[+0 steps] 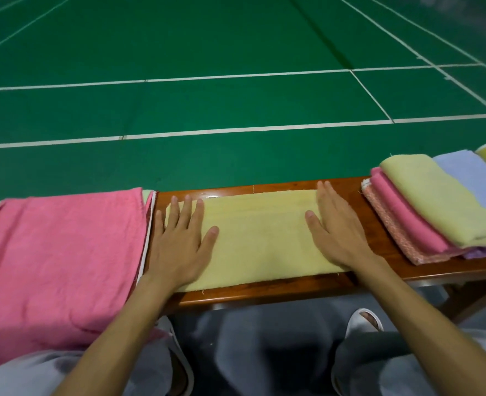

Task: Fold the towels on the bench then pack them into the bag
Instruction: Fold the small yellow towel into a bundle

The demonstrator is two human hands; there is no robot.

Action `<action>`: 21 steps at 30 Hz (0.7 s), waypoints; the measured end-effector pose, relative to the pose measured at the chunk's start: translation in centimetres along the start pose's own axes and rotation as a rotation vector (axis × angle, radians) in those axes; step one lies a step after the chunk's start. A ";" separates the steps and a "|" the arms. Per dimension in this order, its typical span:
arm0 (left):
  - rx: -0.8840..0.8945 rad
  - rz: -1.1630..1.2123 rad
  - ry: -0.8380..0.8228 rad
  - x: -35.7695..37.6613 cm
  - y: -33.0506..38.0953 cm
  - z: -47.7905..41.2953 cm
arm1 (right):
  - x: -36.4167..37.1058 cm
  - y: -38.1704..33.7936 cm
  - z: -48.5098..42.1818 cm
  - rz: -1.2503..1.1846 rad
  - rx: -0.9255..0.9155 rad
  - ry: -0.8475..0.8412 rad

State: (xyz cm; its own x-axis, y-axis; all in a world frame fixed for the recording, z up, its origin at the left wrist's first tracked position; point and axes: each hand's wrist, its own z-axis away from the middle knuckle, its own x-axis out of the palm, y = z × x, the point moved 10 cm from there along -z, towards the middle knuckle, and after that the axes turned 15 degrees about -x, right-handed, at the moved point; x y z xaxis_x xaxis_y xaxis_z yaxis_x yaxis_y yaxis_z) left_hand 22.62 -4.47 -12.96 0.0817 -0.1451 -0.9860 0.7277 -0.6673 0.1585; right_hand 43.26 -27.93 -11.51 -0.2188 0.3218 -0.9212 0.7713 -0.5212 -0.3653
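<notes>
Observed pale yellow towel [262,241] folded into a long flat band, laid lengthwise at mid tabletop [264,290], edges roughly squared. Noted large pink towel [56,252] unfolded at left, draped over the near edge, just beside the yellow one. Recorded stack of folded towels [436,207] at right, well apart: patterned pink lowest, plain pink above, yellow on top, lilac showing alongside.

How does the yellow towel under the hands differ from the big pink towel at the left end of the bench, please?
The yellow towel is a neat flat strip lying directly on the bench; the pink towel is larger, wrinkled and drapes over the near edge atop other cloths. The left hand and right hand press flat on the yellow towel, neither on the pink towel. Both are plain, single-coloured cloth.
</notes>
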 end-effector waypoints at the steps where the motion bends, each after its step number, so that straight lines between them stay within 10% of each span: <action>1: 0.003 -0.005 0.020 -0.4 0.6 0.2 | -1.2 0.7 0.3 -0.044 0.078 0.101; 7: 0.131 0.142 -0.001 -1.8 7.6 2.4 | -2.4 3.6 0.9 -0.051 0.366 0.080; 21: 0.285 0.137 -0.081 3.0 17.8 4.5 | -4.5 5.3 0.6 -0.731 0.333 0.082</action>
State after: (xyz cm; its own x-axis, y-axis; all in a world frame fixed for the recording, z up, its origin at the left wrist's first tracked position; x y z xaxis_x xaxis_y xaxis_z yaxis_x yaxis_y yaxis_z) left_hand 32.79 -20.07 -12.84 0.1034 -0.2976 -0.9491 0.4925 -0.8137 0.3087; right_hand 47.92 -32.60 -9.40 -0.5444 0.7227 -0.4258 0.2284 -0.3607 -0.9043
